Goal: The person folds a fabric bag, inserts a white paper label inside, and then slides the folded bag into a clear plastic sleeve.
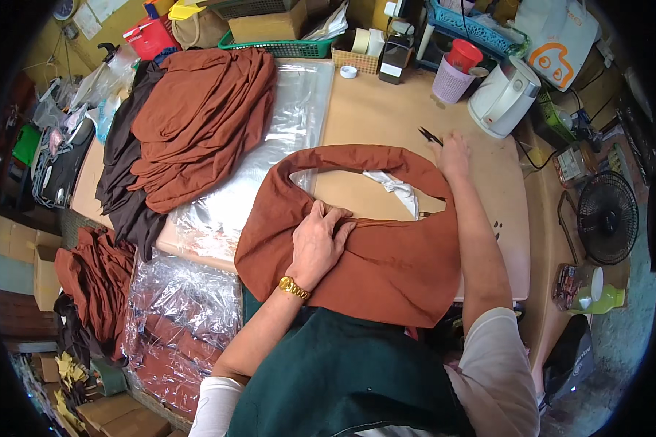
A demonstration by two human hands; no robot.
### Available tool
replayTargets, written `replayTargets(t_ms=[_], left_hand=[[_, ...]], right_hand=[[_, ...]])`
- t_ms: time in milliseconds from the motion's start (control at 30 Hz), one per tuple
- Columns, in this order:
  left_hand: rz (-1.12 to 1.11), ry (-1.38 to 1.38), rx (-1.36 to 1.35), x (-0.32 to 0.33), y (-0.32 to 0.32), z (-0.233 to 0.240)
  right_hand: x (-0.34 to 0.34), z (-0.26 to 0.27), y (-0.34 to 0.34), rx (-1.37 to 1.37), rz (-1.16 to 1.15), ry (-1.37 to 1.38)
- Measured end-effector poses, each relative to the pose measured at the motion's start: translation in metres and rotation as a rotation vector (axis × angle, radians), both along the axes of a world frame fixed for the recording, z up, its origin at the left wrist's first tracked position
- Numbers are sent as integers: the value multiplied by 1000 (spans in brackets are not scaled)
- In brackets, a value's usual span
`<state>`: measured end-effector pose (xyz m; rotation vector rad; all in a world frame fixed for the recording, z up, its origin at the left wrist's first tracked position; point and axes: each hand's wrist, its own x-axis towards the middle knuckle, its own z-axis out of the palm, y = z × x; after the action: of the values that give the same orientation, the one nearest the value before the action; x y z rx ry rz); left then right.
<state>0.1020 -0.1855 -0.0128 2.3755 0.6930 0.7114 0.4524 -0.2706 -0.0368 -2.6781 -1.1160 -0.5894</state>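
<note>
A rust-brown fabric shoulder bag (393, 267) lies before me, its near edge against my dark green apron (355, 377). The wide strap (355, 155) arches away from me around an oval gap. My left hand (320, 240), with a gold watch at the wrist, grips the bag at the left part of its opening edge. Inside the gap lie a crumpled white piece (396, 188) and a small dark zipper pull (429, 214). Beyond the strap, my right hand (452, 157) holds small black thread snips (431, 136), blades pointing left and away; its fingertips are partly hidden.
A stack of rust-brown bags (202, 125) rests on clear plastic sheets (298, 109) at left. A white electric kettle (505, 95), a lilac cup (452, 79) and a dark bottle (396, 57) stand at the back right. A black fan (607, 218) is farther right.
</note>
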Motion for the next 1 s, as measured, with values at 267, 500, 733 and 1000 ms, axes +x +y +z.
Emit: replayTargets(t_ms=[267, 500, 733, 1000], left_hand=[[-5, 15, 30, -1, -2, 4], [-21, 120, 175, 9, -7, 1], [-77, -10, 193, 9, 6, -10], [-110, -32, 90, 5, 12, -14]], right_hand=[[-27, 58, 6, 671, 229, 889], [-194, 62, -18, 382, 395, 1087], [-203, 39, -22, 253, 415, 828], [-213, 32, -14, 251, 576, 596]])
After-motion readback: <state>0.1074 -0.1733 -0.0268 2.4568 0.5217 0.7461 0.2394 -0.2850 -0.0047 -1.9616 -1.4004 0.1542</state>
